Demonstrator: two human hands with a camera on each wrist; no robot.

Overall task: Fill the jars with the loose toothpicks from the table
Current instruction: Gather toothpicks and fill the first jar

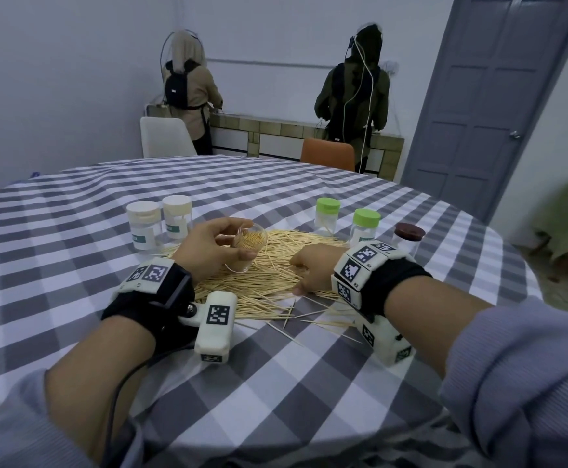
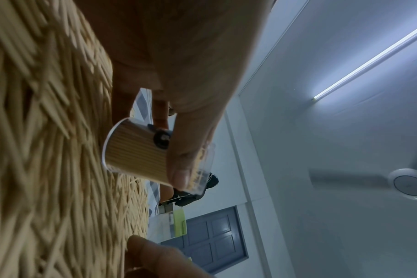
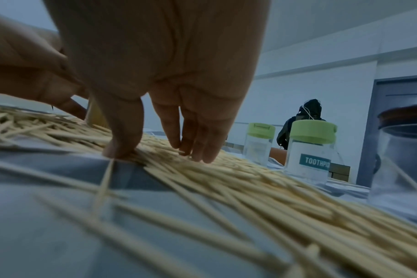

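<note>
A wide heap of loose toothpicks (image 1: 262,275) (image 3: 226,180) (image 2: 48,150) covers the middle of the checked table (image 1: 275,383). My left hand (image 1: 215,248) (image 2: 179,94) grips a clear lidless jar (image 1: 247,246) (image 2: 141,152), tilted and packed with toothpicks, just above the heap. My right hand (image 1: 309,268) (image 3: 160,146) reaches down onto the heap, its straight fingertips (image 3: 200,156) touching the toothpicks. Behind stand two white-lidded jars (image 1: 159,222), two green-lidded jars (image 1: 345,221) (image 3: 310,150) and a brown-lidded jar (image 1: 407,239) (image 3: 402,156).
A white chair (image 1: 166,136) and an orange chair (image 1: 328,152) stand at the table's far side. Two people (image 1: 275,96) stand with their backs turned at a counter by the wall. A grey door (image 1: 485,96) is at the right.
</note>
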